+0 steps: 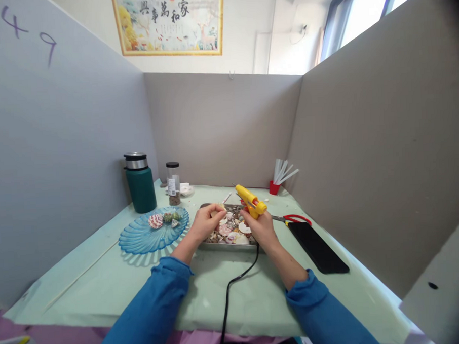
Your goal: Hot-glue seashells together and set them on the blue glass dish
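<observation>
My right hand (pixel 263 230) is wrapped round the handle of a yellow hot glue gun (pixel 250 199), whose nozzle points up and away to the left. Above a metal tray (pixel 228 247) full of seashells (pixel 232 230), my left hand (pixel 208 222) is closed in a pinch. Something small and pale shows at its fingertips, too small to name. The two hands are close together but apart. A black cord (pixel 234 281) runs over the tray's front edge toward me. To the left, a blue shell-shaped plate (pixel 141 242) bears several shells (pixel 156 221).
A green flask (pixel 141 188) and a clear jar with a black lid (pixel 173 183) stand back left. At right lie red-handled scissors (pixel 298 219) and a black phone-like slab (pixel 318 246). A red cup (pixel 275 188) holds glue sticks (pixel 281 171). Grey partitions (pixel 225 126) enclose the table.
</observation>
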The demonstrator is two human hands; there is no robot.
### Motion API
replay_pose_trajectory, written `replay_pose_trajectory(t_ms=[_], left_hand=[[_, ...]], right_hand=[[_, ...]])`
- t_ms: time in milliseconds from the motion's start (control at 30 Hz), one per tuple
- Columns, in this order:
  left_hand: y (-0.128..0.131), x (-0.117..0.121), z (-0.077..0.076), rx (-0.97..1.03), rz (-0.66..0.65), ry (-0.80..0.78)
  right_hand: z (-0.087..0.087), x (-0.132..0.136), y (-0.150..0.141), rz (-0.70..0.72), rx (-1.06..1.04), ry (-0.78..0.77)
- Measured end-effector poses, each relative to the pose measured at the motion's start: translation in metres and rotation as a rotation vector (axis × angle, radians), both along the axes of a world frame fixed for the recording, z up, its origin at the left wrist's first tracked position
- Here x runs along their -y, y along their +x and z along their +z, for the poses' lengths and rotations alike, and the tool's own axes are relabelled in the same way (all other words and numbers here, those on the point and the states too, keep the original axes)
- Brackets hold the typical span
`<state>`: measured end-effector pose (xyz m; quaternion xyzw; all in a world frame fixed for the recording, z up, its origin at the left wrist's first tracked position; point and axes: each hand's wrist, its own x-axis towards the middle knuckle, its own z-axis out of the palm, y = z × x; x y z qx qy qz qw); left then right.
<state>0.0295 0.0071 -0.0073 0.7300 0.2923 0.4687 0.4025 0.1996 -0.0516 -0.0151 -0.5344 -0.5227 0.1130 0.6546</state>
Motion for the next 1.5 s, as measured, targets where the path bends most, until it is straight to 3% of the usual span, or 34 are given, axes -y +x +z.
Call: replay_pose_trajectory(t_ms=[333,533,667,1067,1367,1500], left_hand=[[0.0,-0.001,-0.001,-0.05,-0.02,-0.008],[-0.001,-0.003,-0.001,-0.091,0.081,0.013],[-0.001,0.0,0.002,-0.087,0.078,-0.002],[-0.002,0.006,0.005,0.0,-0.093,-0.07],[0.001,0.001,0.0,-0.006,-0.049,-0.123],[0.003,0.005,0.001,-0.004,-0.102,-0.163]], right_hand=[[0.002,0.002,0.0,0.027,0.048,0.012],[0.001,0.002,0.0,0.083,0.096,-0.01],[0.002,0.002,-0.001,0.09,0.036,-0.016],[0.012,0.005,-0.004,0.036,-0.281,-0.07],[0.012,0.005,-0.01,0.14,-0.38,-0.002],[0.011,0.004,-0.019,0.172,-0.358,-0.018]])
